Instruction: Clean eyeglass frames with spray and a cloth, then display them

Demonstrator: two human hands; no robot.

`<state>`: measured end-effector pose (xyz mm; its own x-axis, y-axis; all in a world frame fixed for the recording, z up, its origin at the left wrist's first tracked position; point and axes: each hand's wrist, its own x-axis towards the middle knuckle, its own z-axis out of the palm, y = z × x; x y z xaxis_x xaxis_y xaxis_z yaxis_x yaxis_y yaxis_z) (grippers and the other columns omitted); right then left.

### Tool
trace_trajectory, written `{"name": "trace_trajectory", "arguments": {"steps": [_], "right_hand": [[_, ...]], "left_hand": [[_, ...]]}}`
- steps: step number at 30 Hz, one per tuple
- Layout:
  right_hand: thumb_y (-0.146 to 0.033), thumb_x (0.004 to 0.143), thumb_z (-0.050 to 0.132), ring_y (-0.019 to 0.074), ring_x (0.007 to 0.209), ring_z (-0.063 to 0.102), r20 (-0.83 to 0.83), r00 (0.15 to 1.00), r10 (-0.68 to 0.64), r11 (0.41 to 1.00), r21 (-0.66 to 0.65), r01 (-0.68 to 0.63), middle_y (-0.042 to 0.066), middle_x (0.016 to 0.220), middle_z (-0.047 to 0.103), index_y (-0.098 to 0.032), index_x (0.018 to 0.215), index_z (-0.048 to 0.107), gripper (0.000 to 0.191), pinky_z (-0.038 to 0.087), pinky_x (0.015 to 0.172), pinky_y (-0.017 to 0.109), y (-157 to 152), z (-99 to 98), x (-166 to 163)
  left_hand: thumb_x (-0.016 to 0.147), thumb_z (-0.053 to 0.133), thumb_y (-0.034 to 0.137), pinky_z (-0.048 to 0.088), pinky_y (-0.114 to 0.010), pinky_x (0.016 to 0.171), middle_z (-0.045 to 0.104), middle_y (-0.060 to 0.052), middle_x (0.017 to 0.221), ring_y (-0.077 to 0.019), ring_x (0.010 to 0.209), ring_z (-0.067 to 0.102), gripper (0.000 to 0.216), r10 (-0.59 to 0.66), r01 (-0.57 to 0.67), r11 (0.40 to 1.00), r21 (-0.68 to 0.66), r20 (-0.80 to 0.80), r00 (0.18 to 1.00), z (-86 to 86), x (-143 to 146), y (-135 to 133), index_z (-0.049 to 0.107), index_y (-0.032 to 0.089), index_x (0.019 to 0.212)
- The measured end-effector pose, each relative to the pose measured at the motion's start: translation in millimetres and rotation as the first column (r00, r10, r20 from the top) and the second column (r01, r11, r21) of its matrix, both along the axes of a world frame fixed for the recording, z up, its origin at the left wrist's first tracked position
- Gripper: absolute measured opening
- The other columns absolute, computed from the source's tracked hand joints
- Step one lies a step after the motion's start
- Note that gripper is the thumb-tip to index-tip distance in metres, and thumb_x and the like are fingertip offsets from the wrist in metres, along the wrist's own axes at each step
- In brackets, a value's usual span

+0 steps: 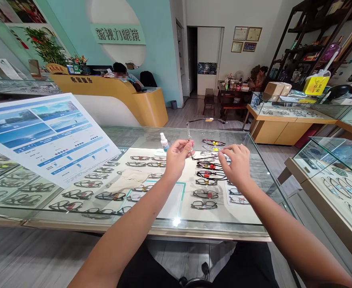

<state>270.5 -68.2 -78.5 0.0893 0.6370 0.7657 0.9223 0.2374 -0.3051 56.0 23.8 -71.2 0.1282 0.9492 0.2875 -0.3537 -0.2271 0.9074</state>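
Note:
A pair of thin-framed eyeglasses (208,120) is held above the glass counter, its two arms unfolded and pointing right. My left hand (177,157) pinches the front of the frame between thumb and fingers. At the end of the lower arm, my right hand (236,162) has its thumb and index finger closed on the tip, with the other fingers bent. Just left of my left hand stands a small white spray bottle (164,143). Rows of display eyeglasses (204,205) lie beneath the counter top, several with red or yellow tags.
The glass counter (164,224) spans the space before me. A printed sheet (70,140) stands tilted at left, and a beige cloth (129,180) lies right of it. Another glass case (340,184) is at right. Two people sit farther back, one behind a yellow desk (104,88).

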Motion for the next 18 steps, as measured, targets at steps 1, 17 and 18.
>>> {"name": "trace_trajectory", "arguments": {"steps": [1,17,18], "right_hand": [[-0.038,0.109,0.059,0.0304,0.102,0.066,0.001,1.0,-0.007,0.999,-0.033,0.007,0.009,0.1,0.079,-0.025,0.091,0.08,0.031,0.04,0.118,0.065,0.5,-1.1,0.2],[-0.044,0.111,0.058,0.033,0.13,0.071,-0.077,0.921,0.381,0.914,-0.12,-0.388,0.014,0.136,0.078,-0.025,0.135,0.071,0.033,0.058,0.11,0.056,-9.0,-2.4,-25.4],[-0.044,0.111,0.059,0.0329,0.128,0.073,-0.083,0.918,0.388,0.911,-0.117,-0.395,0.014,0.134,0.079,-0.025,0.134,0.072,0.032,0.06,0.108,0.056,-8.8,-4.2,-25.7]], "left_hand": [[0.072,0.096,0.062,0.066,-0.038,0.088,0.079,-0.008,0.115,-0.0214,0.11,0.073,0.052,0.016,-0.016,1.0,-0.001,0.012,1.0,0.4,-0.9,0.8,0.071,0.022,0.093],[0.082,0.092,0.052,0.052,-0.052,0.119,0.072,-0.009,0.136,-0.0285,0.131,0.067,0.034,-0.256,0.278,0.955,0.106,-0.183,0.949,-10.3,17.1,-27.7,0.076,0.023,0.087],[0.082,0.093,0.052,0.052,-0.051,0.119,0.072,-0.009,0.137,-0.0284,0.131,0.067,0.034,-0.273,0.293,0.952,0.094,-0.177,0.946,-9.7,16.6,-28.1,0.077,0.023,0.087]]}}
